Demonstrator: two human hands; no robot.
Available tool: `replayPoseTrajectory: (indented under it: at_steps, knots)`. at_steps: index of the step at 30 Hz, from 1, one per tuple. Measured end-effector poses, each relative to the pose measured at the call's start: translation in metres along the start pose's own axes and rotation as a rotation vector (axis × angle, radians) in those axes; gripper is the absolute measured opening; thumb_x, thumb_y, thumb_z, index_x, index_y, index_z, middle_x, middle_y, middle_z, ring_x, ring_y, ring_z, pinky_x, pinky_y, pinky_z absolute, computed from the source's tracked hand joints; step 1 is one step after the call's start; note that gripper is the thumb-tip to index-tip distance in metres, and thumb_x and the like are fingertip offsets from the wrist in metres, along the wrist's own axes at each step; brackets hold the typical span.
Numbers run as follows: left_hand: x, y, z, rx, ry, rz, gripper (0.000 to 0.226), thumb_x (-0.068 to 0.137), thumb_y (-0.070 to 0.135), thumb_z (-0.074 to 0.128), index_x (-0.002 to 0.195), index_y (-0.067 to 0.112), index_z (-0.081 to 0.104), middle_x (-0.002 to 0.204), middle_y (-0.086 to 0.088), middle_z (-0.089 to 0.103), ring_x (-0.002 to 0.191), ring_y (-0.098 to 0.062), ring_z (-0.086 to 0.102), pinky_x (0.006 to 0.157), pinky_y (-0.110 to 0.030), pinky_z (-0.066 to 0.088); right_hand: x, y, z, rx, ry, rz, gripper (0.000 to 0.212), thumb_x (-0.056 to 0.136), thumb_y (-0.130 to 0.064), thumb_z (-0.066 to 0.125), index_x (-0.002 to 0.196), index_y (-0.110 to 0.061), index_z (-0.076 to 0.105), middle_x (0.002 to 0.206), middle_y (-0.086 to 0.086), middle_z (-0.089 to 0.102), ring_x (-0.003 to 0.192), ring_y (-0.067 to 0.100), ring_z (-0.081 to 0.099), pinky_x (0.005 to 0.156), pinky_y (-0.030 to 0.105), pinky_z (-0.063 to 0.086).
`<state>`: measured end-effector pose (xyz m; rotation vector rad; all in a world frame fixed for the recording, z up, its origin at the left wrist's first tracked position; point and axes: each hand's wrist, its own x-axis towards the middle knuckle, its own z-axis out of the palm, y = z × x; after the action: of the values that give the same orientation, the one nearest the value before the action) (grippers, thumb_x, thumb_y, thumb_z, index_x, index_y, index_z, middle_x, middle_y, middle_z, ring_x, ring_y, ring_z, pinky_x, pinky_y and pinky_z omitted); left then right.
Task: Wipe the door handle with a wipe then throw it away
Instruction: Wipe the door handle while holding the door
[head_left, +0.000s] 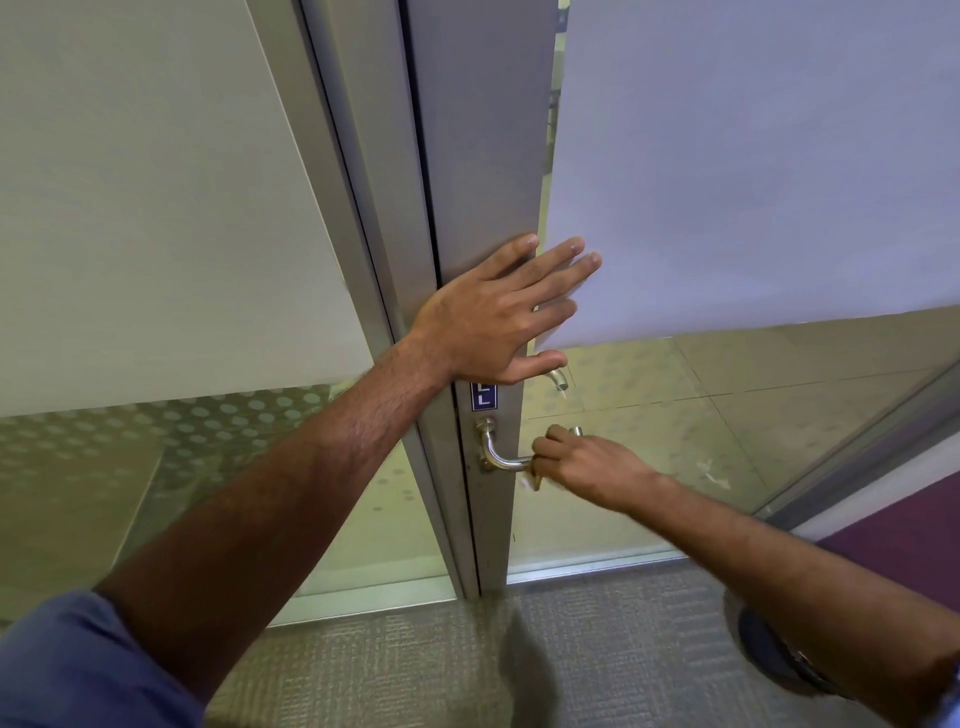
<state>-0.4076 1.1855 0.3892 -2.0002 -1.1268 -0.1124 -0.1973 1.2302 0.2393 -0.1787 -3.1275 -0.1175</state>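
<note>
A silver lever door handle (498, 457) sticks out from the grey metal stile of a glass door (483, 156). My right hand (587, 467) is wrapped around the handle's grip, and a small white wipe (531, 481) peeks out below the fingers against the metal. My left hand (493, 317) rests flat on the door above the handle, fingers spread across the stile and the frosted glass panel. It holds nothing. A second handle end (558, 378) shows on the far side of the door, through the glass.
A frosted glass wall panel (156, 208) and its metal frame (358, 208) stand to the left of the door. Grey carpet (415, 665) covers the floor below. A purple wall strip (904, 535) is at the right. A dark shoe (769, 649) shows under my right arm.
</note>
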Motion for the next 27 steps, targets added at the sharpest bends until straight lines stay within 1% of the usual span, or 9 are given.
replayPoseTrajectory:
  at_steps: [3, 7, 9, 11, 13, 18, 21, 24, 27]
  knots:
    - [0.0, 0.001, 0.001, 0.001, 0.004, -0.002, 0.062, 0.106, 0.063, 0.036, 0.125, 0.013, 0.067, 0.169, -0.011, 0.031, 0.158, -0.028, 0.026, 0.127, -0.05, 0.015, -0.012, 0.029, -0.005, 0.182, 0.019, 0.194, 0.016, 0.095, -0.017, 0.06, 0.1, -0.007, 0.072, 0.098, 0.011, 0.063, 0.094, 0.03, 0.059, 0.071, 0.042, 0.05]
    - [0.001, 0.0, 0.002, -0.003, 0.022, 0.005, 0.061, 0.105, 0.063, 0.038, 0.124, 0.013, 0.067, 0.168, -0.012, 0.032, 0.157, -0.029, 0.028, 0.127, -0.05, 0.015, -0.009, 0.054, 0.001, 0.544, 0.144, 0.606, 0.014, 0.092, -0.01, 0.064, 0.099, -0.008, 0.076, 0.096, 0.008, 0.071, 0.086, 0.028, 0.065, 0.074, 0.037, 0.051]
    - [0.001, 0.0, 0.002, -0.006, 0.026, 0.008, 0.061, 0.106, 0.063, 0.038, 0.123, 0.013, 0.067, 0.168, -0.012, 0.033, 0.157, -0.029, 0.028, 0.127, -0.05, 0.015, -0.008, 0.057, 0.012, 0.66, 0.1, 0.671, 0.025, 0.091, 0.001, 0.059, 0.099, -0.012, 0.078, 0.093, 0.009, 0.075, 0.081, 0.025, 0.066, 0.072, 0.035, 0.051]
    - [0.0, 0.0, 0.003, -0.007, 0.021, 0.007, 0.062, 0.106, 0.063, 0.036, 0.123, 0.012, 0.067, 0.168, -0.011, 0.032, 0.157, -0.029, 0.028, 0.127, -0.05, 0.014, -0.012, 0.057, 0.022, 0.89, 0.112, 0.719, 0.036, 0.09, 0.006, 0.054, 0.085, -0.018, 0.08, 0.078, 0.007, 0.074, 0.074, 0.014, 0.065, 0.069, 0.032, 0.051]
    - [0.001, 0.0, 0.003, 0.001, 0.02, 0.006, 0.063, 0.106, 0.063, 0.035, 0.123, 0.012, 0.067, 0.168, -0.012, 0.032, 0.157, -0.029, 0.027, 0.127, -0.05, 0.014, -0.016, 0.053, 0.033, 1.232, 0.213, 0.792, 0.04, 0.091, 0.009, 0.053, 0.07, -0.016, 0.077, 0.071, 0.008, 0.068, 0.071, 0.01, 0.061, 0.07, 0.03, 0.053]
    - [0.001, 0.001, 0.003, 0.008, 0.03, 0.014, 0.062, 0.106, 0.063, 0.036, 0.12, 0.012, 0.068, 0.168, -0.011, 0.033, 0.157, -0.029, 0.029, 0.126, -0.049, 0.013, -0.013, 0.018, 0.068, 1.781, 0.53, 1.146, 0.026, 0.094, 0.002, 0.06, 0.079, -0.005, 0.08, 0.09, 0.016, 0.075, 0.082, 0.023, 0.069, 0.084, 0.039, 0.058]
    - [0.001, 0.001, 0.003, 0.013, 0.024, 0.016, 0.062, 0.106, 0.064, 0.036, 0.119, 0.012, 0.068, 0.168, -0.011, 0.033, 0.156, -0.029, 0.03, 0.126, -0.049, 0.012, 0.004, -0.026, 0.078, 2.15, 0.579, 1.195, 0.023, 0.09, 0.011, 0.059, 0.091, -0.001, 0.078, 0.099, 0.013, 0.078, 0.087, 0.02, 0.076, 0.076, 0.03, 0.061]
    - [0.001, 0.001, 0.003, 0.007, 0.029, 0.017, 0.062, 0.106, 0.063, 0.036, 0.119, 0.012, 0.069, 0.167, -0.011, 0.034, 0.156, -0.029, 0.03, 0.126, -0.049, 0.012, 0.039, -0.066, 0.076, 2.483, 0.607, 1.152, 0.023, 0.093, 0.012, 0.054, 0.101, 0.001, 0.073, 0.099, 0.013, 0.077, 0.085, 0.02, 0.077, 0.068, 0.022, 0.062]
    - [0.002, 0.001, 0.002, -0.005, 0.02, 0.017, 0.062, 0.106, 0.063, 0.036, 0.119, 0.012, 0.069, 0.167, -0.011, 0.034, 0.157, -0.029, 0.029, 0.126, -0.049, 0.013, 0.073, -0.082, 0.064, 2.815, 0.71, 1.11, 0.028, 0.096, 0.014, 0.046, 0.118, 0.008, 0.063, 0.111, 0.024, 0.068, 0.084, 0.028, 0.076, 0.08, 0.031, 0.06]
